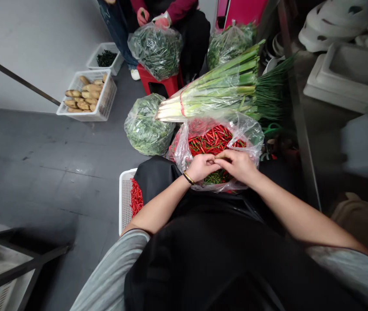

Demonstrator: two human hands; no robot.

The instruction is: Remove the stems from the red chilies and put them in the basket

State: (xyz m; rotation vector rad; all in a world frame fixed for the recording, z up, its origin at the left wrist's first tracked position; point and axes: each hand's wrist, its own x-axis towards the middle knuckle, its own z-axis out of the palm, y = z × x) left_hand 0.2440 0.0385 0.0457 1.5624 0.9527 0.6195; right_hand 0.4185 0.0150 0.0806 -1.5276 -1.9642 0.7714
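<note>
A clear plastic bag (247, 129) full of small red chillies (211, 140) stands open in front of my knees, with a heap of green stems inside it near my hands. My left hand (201, 166) and my right hand (239, 164) meet over the bag's near edge, fingers pinched together on something small that I cannot make out, probably a chilli. A dark bracelet circles my left wrist. A white crate (125, 198) to the left of my lap holds red chillies with their stems off (136, 198).
A wrapped bundle of leeks (216, 90) lies across bags of greens (145, 127). Another person sits on a red stool (158, 84) with a bag of greens (156, 49). White crates of tubers (88, 97) stand far left. Metal shelving (300, 116) runs along the right.
</note>
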